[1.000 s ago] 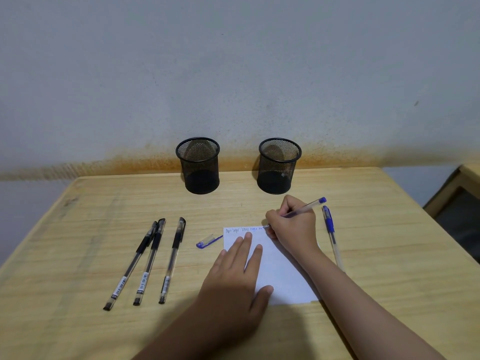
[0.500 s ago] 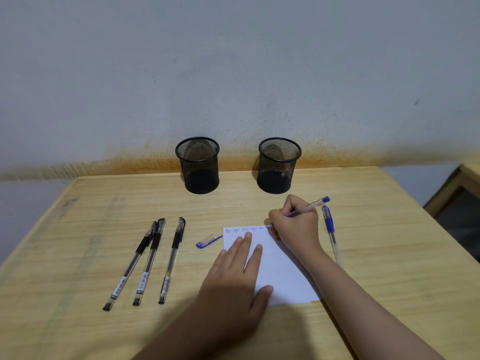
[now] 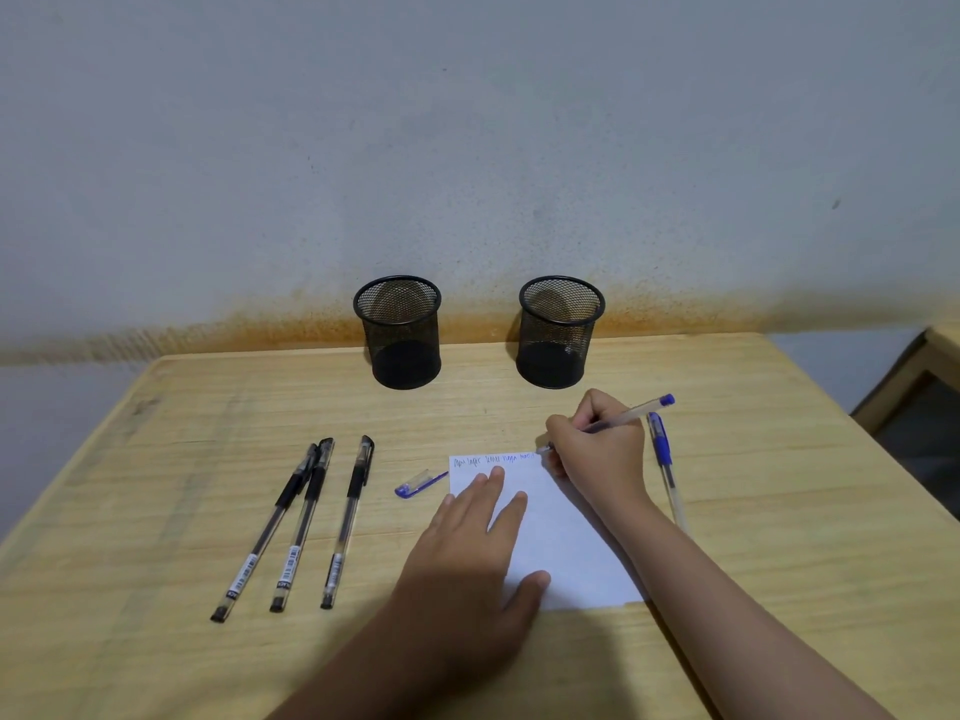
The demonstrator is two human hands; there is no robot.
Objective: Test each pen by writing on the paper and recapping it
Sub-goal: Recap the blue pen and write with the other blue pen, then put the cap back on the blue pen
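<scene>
A white paper (image 3: 566,543) lies on the wooden desk (image 3: 156,511), with a line of small writing along its top edge. My right hand (image 3: 602,449) grips an uncapped blue pen (image 3: 631,415), its tip touching the paper's top right corner. My left hand (image 3: 478,553) lies flat on the paper's left half, fingers spread. The pen's blue cap (image 3: 418,484) rests just left of the paper. A second, capped blue pen (image 3: 665,470) lies to the right of my right hand. Three capped black pens (image 3: 306,522) lie side by side at the left.
Two black mesh pen cups stand at the back of the desk against the wall, one on the left (image 3: 399,332) and one on the right (image 3: 560,331). Another piece of wooden furniture (image 3: 914,387) sits beyond the desk's right edge.
My right hand and the blue pen have shifted slightly to the right along the top line of the paper. More writing shows there. My left hand has stayed put.
</scene>
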